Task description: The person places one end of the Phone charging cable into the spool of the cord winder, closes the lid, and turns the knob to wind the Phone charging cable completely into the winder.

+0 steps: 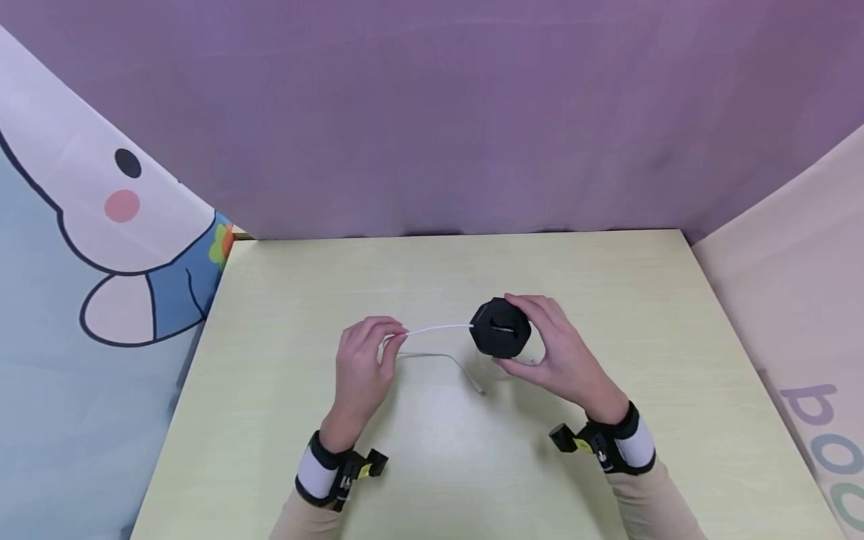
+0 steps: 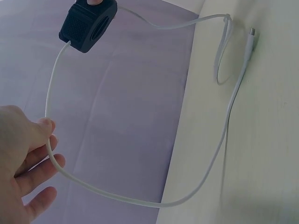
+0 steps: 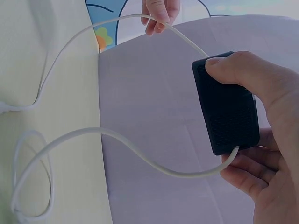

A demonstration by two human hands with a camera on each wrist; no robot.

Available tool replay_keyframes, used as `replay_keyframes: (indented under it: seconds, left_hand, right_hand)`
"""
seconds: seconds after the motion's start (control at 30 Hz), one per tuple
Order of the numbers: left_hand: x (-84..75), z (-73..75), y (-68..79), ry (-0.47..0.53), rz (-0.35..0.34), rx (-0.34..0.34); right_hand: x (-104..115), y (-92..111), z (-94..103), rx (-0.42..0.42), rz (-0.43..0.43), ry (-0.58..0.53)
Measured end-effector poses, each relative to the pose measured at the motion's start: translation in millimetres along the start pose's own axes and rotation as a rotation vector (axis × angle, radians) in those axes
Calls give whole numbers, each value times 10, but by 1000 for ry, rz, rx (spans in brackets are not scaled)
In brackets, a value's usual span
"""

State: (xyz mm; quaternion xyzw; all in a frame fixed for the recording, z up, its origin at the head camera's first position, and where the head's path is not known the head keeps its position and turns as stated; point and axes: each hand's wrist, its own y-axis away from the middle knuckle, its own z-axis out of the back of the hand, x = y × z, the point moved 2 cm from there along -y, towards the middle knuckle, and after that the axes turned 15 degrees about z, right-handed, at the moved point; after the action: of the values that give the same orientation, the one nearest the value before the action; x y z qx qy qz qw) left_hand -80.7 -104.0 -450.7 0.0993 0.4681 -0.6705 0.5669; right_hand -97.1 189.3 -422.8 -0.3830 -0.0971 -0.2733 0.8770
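Behind the table, a purple backdrop is hanging. Above the tabletop, the right hand is gripping a black many-sided case by its edges; leftward, the left hand is pinching a white cable, which is running sideways into the case's left side. Any cable wound inside isn't showing.

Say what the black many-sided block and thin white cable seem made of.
Black many-sided block: probably plastic, matte; crisp edges, finely textured side. Thin white cable: likely plastic or rubber sheath, smooth, bending in loose curves; its plug tip gleams like metal.
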Motion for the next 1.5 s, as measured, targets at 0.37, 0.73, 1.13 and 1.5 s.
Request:
replay_keyframes:
  seconds: [0.37, 0.73, 1.13, 1.5]
  left_hand:
    - [19, 12, 10, -11, 2, -19]
    - [44, 22, 13, -25, 22, -17]
    - [56, 49, -5, -51, 37, -37]
    - [84, 73, -13, -58, 39, -58]
  right_hand:
    - [-3, 9, -5, 9, -3, 5]
    - [-9, 18, 4, 18, -9, 16]
    - [-10, 26, 27, 31, -35, 20]
    - [-18, 36, 34, 29, -30, 10]
